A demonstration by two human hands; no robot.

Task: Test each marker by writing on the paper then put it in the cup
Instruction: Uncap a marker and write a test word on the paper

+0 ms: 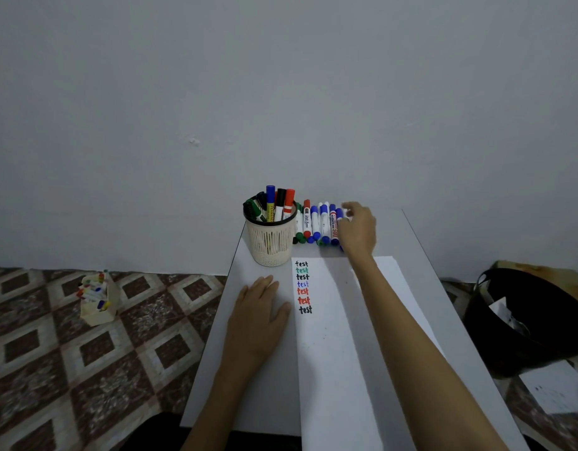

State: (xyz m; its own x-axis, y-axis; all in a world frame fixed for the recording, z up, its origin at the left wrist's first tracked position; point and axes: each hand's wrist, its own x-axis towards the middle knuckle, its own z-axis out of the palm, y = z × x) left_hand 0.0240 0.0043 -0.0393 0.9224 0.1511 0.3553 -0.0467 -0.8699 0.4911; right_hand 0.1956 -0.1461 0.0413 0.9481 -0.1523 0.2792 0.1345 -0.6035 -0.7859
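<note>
A cream mesh cup (270, 242) stands at the table's far left with several markers upright in it. To its right a row of markers (316, 222) lies against the wall, with blue, red and green caps. My right hand (357, 227) reaches over the right end of the row, its fingers curled at the outermost blue marker (339, 216); the grip itself is hidden. The white paper (333, 336) carries a column of several "test" words in black, green, blue and red. My left hand (260, 312) rests flat on the table beside the paper's left edge.
The small grey table (258, 395) stands against a plain wall. On the tiled floor to the left sits a cream box of small markers (97, 297). A black bin (525, 323) with paper in it stands to the right, loose sheets (554, 385) beside it.
</note>
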